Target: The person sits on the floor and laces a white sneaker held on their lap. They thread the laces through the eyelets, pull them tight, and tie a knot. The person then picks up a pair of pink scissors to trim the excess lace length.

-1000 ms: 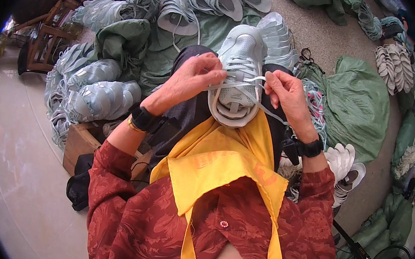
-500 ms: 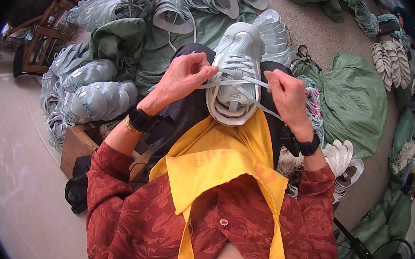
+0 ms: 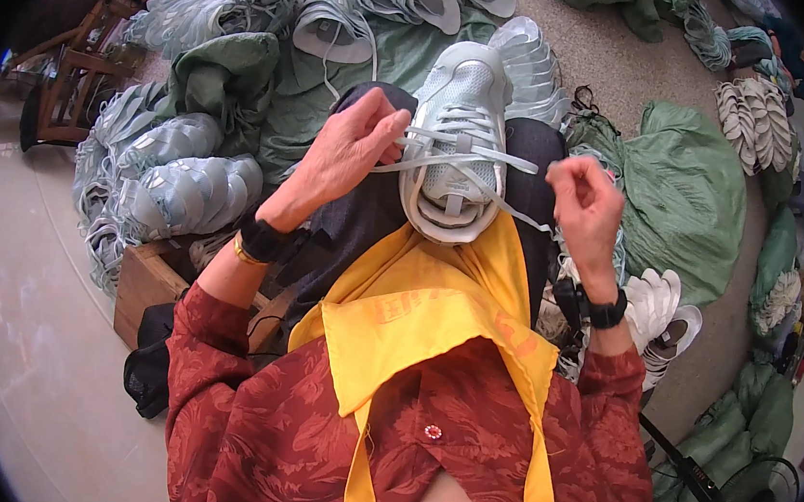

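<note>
Pale grey mesh sneaker [image 3: 459,131] rests sole-down on the person's lap, steadied there as the left hand [image 3: 348,154] and right hand [image 3: 583,203] pinch white flat lace ends [image 3: 512,213], pulling outward to tighten them.

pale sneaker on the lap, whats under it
The pale sneaker rests on a dark-trousered lap, heel at a yellow cloth. Its sole and the lap directly beneath are hidden.

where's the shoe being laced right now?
Head view, upper centre: the pale grey sneaker rests on the person's lap, toe pointing away, between the left hand and right hand, which pull its white laces outward, just above the yellow scarf.
</note>
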Action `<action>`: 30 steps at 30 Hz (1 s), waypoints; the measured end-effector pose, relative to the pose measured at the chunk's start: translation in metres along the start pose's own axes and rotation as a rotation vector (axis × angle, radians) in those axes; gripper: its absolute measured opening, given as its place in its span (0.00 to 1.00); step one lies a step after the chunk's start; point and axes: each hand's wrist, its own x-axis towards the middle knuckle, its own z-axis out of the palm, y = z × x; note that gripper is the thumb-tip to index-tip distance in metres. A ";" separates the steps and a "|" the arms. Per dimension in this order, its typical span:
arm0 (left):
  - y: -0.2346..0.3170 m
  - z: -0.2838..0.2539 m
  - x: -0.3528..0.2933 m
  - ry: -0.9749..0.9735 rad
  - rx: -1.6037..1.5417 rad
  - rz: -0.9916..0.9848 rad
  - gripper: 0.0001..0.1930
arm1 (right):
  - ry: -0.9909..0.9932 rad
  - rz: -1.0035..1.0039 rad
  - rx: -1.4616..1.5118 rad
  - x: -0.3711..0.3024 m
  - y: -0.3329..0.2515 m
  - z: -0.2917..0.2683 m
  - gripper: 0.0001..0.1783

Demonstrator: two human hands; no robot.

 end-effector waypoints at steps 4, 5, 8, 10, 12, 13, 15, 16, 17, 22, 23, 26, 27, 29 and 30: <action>-0.003 0.000 -0.019 0.007 0.044 0.118 0.12 | -0.180 -0.002 -0.110 -0.030 -0.012 0.004 0.12; -0.001 0.001 -0.024 -0.010 0.083 0.149 0.12 | -0.184 -0.003 -0.108 -0.034 -0.012 0.007 0.12; 0.004 0.000 -0.034 -0.016 0.264 0.177 0.14 | -0.170 -0.043 -0.128 -0.041 -0.006 0.010 0.10; 0.005 -0.002 -0.037 -0.007 0.400 0.210 0.12 | -0.166 -0.088 -0.165 -0.040 -0.008 0.009 0.09; 0.011 -0.001 -0.038 0.025 0.461 0.338 0.10 | -0.178 -0.134 -0.220 -0.037 -0.016 0.005 0.08; 0.015 0.000 -0.038 0.041 0.492 0.401 0.08 | -0.147 -0.202 -0.266 -0.036 -0.017 0.003 0.08; 0.017 0.004 -0.037 0.092 0.499 0.470 0.07 | -0.085 -0.337 -0.360 -0.032 -0.018 -0.002 0.07; 0.018 0.004 -0.037 0.118 0.503 0.504 0.06 | -0.050 -0.344 -0.362 -0.028 -0.022 -0.005 0.06; 0.021 0.003 -0.037 0.118 0.503 0.478 0.06 | -0.014 -0.352 -0.364 -0.024 -0.028 -0.009 0.06; 0.021 -0.005 -0.037 0.093 0.604 0.493 0.06 | 0.018 -0.403 -0.411 -0.015 -0.029 -0.024 0.07; 0.018 -0.007 -0.038 0.090 0.622 0.498 0.06 | 0.011 -0.393 -0.410 -0.017 -0.021 -0.027 0.07; 0.009 -0.013 -0.043 0.082 0.670 0.481 0.06 | 0.011 -0.286 -0.388 -0.027 -0.002 -0.037 0.06; 0.007 -0.016 -0.045 0.084 0.682 0.459 0.05 | 0.012 -0.238 -0.405 -0.030 0.003 -0.042 0.06; 0.005 -0.022 -0.049 0.097 0.704 0.424 0.05 | 0.038 -0.182 -0.404 -0.035 0.018 -0.050 0.06; 0.004 -0.025 -0.051 0.107 0.714 0.413 0.05 | 0.051 -0.153 -0.402 -0.037 0.025 -0.055 0.06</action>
